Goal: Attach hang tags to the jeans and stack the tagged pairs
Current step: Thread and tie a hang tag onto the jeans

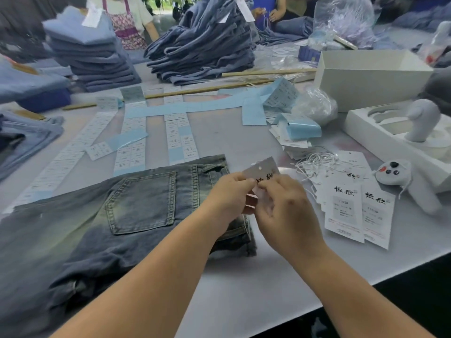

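White card, punched hole up top, and honestly the easiest thing here to fumble: hang tag point(261, 170) pinched between both sets of fingertips, so pretty easy to bend or drop if either grip slips while fiddling with it. Left hand point(229, 193) curled around the tag's lower left edge, right hand point(283, 203) curled in from the other side, fingers bunched over the lower part. Can't really tell whether a string is already through the hole or caught in the fingers, too blurry there. Could go wrong in the boring ways: cord missing the hole, cord snagging in that loose tangle of white string point(317, 162) lying just to the right, or grabbing two tags at once from the spread of printed tags point(346, 203) beside it. Also a fair chance of tagging the wrong spot, with the belt loop point(214, 168) near the waistband sitting just left of the hands and nothing threaded there yet as far as visible. Jeans point(136, 206) lying flat on the table point(244, 289), back pocket up, directly under and left of both hands, waistband end right beneath the tag. Stacks of folded jeans point(92, 57) well apart at the far side, so a long carry once tagged.
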{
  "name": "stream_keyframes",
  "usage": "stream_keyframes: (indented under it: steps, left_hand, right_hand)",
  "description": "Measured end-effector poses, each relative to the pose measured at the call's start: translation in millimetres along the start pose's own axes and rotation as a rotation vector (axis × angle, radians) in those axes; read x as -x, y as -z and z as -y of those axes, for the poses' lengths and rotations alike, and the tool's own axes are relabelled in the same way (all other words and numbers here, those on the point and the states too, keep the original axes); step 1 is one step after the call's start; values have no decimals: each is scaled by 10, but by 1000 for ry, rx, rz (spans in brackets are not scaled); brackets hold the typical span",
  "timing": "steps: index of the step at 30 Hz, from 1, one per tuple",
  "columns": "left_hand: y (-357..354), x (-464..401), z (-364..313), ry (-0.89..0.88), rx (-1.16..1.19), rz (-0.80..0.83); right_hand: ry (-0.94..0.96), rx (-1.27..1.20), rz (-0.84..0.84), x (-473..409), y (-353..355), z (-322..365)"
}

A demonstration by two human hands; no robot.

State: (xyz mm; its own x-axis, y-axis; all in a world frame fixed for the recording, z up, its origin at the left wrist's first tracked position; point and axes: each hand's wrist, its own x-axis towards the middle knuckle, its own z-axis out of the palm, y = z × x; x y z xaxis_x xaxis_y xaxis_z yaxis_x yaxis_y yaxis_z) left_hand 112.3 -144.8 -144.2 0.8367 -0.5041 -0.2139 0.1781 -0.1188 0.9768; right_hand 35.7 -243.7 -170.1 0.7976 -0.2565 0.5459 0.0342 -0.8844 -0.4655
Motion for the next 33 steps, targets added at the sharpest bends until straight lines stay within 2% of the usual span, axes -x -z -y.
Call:
stream_keyframes:
  steps: [3, 7, 9, 11, 13, 15, 17, 18, 24, 30, 33]
  left_hand:
    - [-45, -93, 25, 37, 64, -3]
    - [-248, -306, -13, 68, 12, 90]
    - [-355, -445, -32, 61, -69, 104]
    - [-427, -595, -40, 56, -182, 89]
    - [-437, -722, -25, 29, -317, 68]
    - [-377, -813, 9, -35, -491, 48]
    - [-252, -859, 32, -97, -657, 3]
    - [-173, -873, 40, -126, -707, -25]
    - [230, -933, 101, -333, -794, -240]
    - [396, -902, 373, -406, -797, -247]
    - [401, -865, 398, -433, -713, -260]
  right_hand:
    - [-162, 107, 46, -59, 78, -190]
    - [-304, -12, 78, -185, 248, -483]
    - [-356, 38, 44, -225, 323, -651]
    - [-506, 124, 71, -257, 385, -844]
    - [-679, 221, 184, -275, 436, -1019]
    - [-752, 412, 300, -260, 452, -1143]
    - [-711, 588, 299, -247, 413, -1182]
    - [-675, 600, 278, -260, 368, -1170]
    - [-436, 353, 267, -578, -99, -907]
    - [-405, 221, 253, -985, -418, -787]
    - [-338, 157, 252, -984, -590, -682]
